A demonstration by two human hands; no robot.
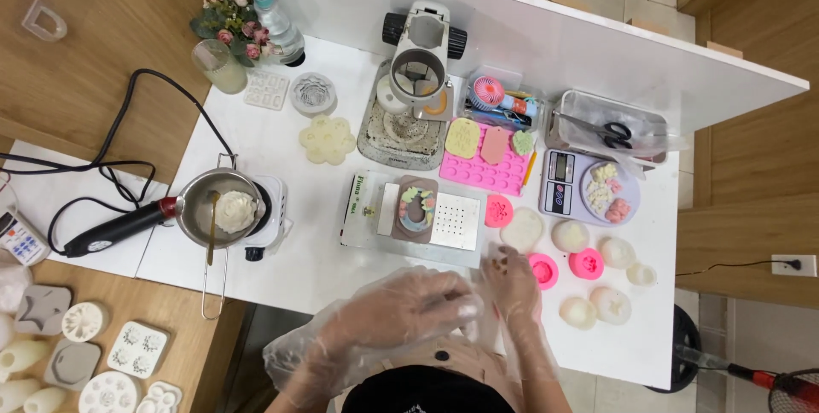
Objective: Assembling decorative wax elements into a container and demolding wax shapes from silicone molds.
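Observation:
Both my hands wear loose clear plastic gloves and meet at the near edge of the white table (pixel 307 268). My left hand (pixel 405 306) reaches right, and its fingertips pinch the clear glove at the wrist of my right hand (pixel 510 281). The right hand is held with fingers loosely curled and nothing else in it. Just right of it lie two round pink moulds (pixel 543 270) and several white flower-shaped cast pieces (pixel 578 311). Beyond the hands sits a clear tray (pixel 367 208) holding a brown board with small coloured flowers.
A small metal pot (pixel 220 208) of white wax stands on a white hot plate at the left, next to a black-handled tool (pixel 111 229). At the back are a white stand device (pixel 418 63), a pink mould tray (pixel 486 165), a digital scale (pixel 563 178) and a clear box with scissors (pixel 610 131).

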